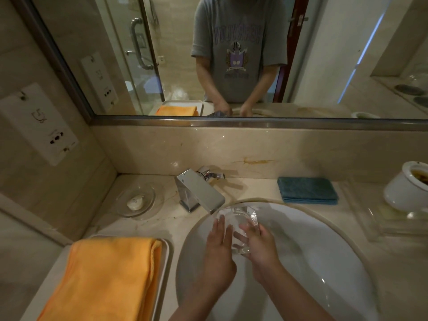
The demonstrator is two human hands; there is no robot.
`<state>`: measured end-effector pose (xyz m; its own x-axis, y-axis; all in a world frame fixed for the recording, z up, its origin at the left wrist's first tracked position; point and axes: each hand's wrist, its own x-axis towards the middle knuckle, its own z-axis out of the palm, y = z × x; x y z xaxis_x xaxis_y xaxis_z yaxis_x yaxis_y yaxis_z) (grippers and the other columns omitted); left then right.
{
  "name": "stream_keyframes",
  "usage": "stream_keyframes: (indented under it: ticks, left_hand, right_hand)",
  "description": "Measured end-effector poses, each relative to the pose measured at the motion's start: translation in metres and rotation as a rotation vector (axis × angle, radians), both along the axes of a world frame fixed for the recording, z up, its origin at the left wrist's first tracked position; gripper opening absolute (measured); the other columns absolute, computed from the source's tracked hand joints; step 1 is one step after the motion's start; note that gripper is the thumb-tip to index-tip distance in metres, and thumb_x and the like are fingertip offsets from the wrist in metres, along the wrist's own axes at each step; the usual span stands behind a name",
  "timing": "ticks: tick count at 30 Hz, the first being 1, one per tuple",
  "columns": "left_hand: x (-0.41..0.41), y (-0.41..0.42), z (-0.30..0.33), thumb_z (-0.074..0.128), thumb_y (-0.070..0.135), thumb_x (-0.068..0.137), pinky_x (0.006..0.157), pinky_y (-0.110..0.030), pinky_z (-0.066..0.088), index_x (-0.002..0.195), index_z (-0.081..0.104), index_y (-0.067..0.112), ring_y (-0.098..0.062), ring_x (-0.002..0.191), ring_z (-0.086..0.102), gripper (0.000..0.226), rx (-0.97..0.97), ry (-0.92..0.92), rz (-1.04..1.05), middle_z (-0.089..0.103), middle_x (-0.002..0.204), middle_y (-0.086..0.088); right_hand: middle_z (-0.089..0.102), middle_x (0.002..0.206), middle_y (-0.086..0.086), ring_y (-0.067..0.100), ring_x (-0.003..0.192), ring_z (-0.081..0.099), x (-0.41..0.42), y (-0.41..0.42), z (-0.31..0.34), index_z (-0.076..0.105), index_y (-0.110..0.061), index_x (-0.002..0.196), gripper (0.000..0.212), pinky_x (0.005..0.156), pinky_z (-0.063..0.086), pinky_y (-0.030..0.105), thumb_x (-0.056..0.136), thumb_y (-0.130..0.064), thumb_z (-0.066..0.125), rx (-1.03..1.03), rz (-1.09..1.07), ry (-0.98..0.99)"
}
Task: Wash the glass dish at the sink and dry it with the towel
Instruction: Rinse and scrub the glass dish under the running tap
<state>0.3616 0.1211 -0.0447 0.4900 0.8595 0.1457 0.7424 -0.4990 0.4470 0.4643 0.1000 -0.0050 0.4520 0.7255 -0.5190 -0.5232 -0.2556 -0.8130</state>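
Note:
A clear glass dish [239,220] is held tilted over the white sink basin [324,239], just under the spout of the chrome faucet [199,193]. My right hand [259,246] grips the dish at its right and lower rim. My left hand [218,246] lies flat against the dish's left side with straight fingers. A folded orange towel [104,276] rests on a white tray [165,262] left of the sink. I cannot tell whether water is running.
A glass soap dish [136,201] with a white soap sits left of the faucet. A folded blue cloth [306,189] lies behind the sink. A white ceramic pot [410,188] stands on a clear tray at the right. A mirror [231,54] covers the wall.

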Motion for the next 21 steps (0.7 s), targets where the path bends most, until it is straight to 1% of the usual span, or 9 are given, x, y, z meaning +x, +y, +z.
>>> stream_keyframes:
  ticks: [3, 5, 7, 9, 11, 13, 16, 18, 21]
  left_hand:
    - [0.009, -0.010, -0.008, 0.072, 0.013, 0.016, 0.110, -0.036, 0.006, 0.122, 0.044, 0.004, -0.029, 0.145, -0.005, 0.110, -0.038, 0.191, -0.035, 0.050, 0.132, -0.014]
    - [0.012, -0.014, -0.009, 0.074, 0.021, 0.014, 0.108, -0.038, 0.007, 0.120, 0.044, 0.005, -0.031, 0.139, 0.019, 0.111, -0.069, 0.264, -0.110, 0.064, 0.122, -0.010]
    - [0.012, -0.022, -0.004, 0.073, 0.031, 0.017, 0.107, -0.037, 0.020, 0.119, 0.045, 0.010, -0.018, 0.125, 0.043, 0.108, -0.018, 0.292, -0.141, 0.068, 0.118, -0.001]
    - [0.009, -0.028, 0.001, 0.064, 0.028, 0.038, 0.105, -0.038, 0.038, 0.128, 0.041, 0.011, -0.006, 0.126, 0.038, 0.094, -0.047, 0.211, -0.180, 0.059, 0.131, 0.002]
    - [0.007, -0.030, -0.002, 0.045, 0.014, 0.057, 0.110, -0.036, 0.036, 0.139, 0.034, 0.013, -0.005, 0.132, 0.029, 0.082, -0.075, 0.066, -0.183, 0.048, 0.141, 0.003]
    - [0.003, -0.026, -0.003, 0.028, 0.014, 0.064, 0.109, -0.032, 0.037, 0.137, 0.039, 0.018, -0.007, 0.128, 0.038, 0.074, -0.091, -0.074, -0.212, 0.052, 0.137, 0.002]
    - [-0.005, -0.020, -0.007, 0.033, 0.011, 0.062, 0.092, -0.017, 0.041, 0.110, 0.054, 0.026, -0.004, 0.100, 0.050, 0.054, -0.024, -0.279, -0.152, 0.068, 0.105, 0.003]
    - [-0.012, -0.019, -0.006, 0.038, 0.015, 0.068, 0.085, -0.008, 0.037, 0.093, 0.056, 0.030, 0.003, 0.091, 0.046, 0.034, -0.031, -0.372, -0.036, 0.060, 0.093, 0.014]
    - [-0.020, -0.018, 0.010, 0.045, 0.019, 0.086, 0.083, -0.013, 0.037, 0.091, 0.059, 0.029, 0.007, 0.085, 0.044, 0.018, -0.160, -0.437, 0.174, 0.048, 0.090, 0.019]
  right_hand:
    - [0.065, 0.097, -0.002, 0.012, 0.083, 0.066, -0.002, 0.000, -0.002, 0.057, -0.014, 0.109, 0.017, 0.059, 0.049, 0.029, 0.094, -0.012, 0.050, -0.015, -0.011, -0.035]
    - [0.067, 0.099, 0.000, 0.014, 0.086, 0.066, -0.003, 0.001, -0.006, 0.060, -0.013, 0.106, 0.015, 0.067, 0.052, 0.033, 0.094, -0.015, 0.051, -0.034, -0.014, -0.065]
    - [0.069, 0.099, 0.003, 0.017, 0.091, 0.065, -0.002, 0.002, -0.008, 0.063, -0.016, 0.101, 0.013, 0.078, 0.052, 0.037, 0.093, -0.017, 0.053, -0.065, -0.024, -0.101]
    - [0.069, 0.103, 0.006, 0.021, 0.093, 0.066, 0.000, 0.003, -0.009, 0.063, -0.017, 0.098, 0.011, 0.086, 0.053, 0.040, 0.094, -0.017, 0.053, -0.067, -0.063, -0.106]
    - [0.068, 0.107, 0.005, 0.020, 0.092, 0.068, 0.002, 0.004, -0.009, 0.061, -0.017, 0.104, 0.014, 0.086, 0.053, 0.040, 0.095, -0.019, 0.051, -0.053, -0.093, -0.086]
    - [0.068, 0.107, 0.002, 0.017, 0.089, 0.068, 0.003, 0.002, -0.009, 0.060, -0.021, 0.104, 0.013, 0.080, 0.049, 0.037, 0.095, -0.022, 0.050, -0.048, -0.094, -0.080]
    - [0.068, 0.109, 0.008, 0.020, 0.088, 0.068, 0.001, -0.002, -0.009, 0.061, -0.016, 0.107, 0.016, 0.076, 0.050, 0.037, 0.094, -0.019, 0.052, -0.019, -0.095, -0.021]
    - [0.067, 0.110, 0.008, 0.021, 0.089, 0.067, 0.001, -0.002, -0.007, 0.058, -0.013, 0.113, 0.020, 0.075, 0.052, 0.038, 0.095, -0.019, 0.051, -0.013, -0.095, 0.003]
    - [0.064, 0.105, 0.002, 0.016, 0.085, 0.067, 0.003, -0.003, -0.004, 0.054, -0.015, 0.110, 0.017, 0.068, 0.053, 0.036, 0.097, -0.023, 0.047, -0.004, -0.068, -0.005]
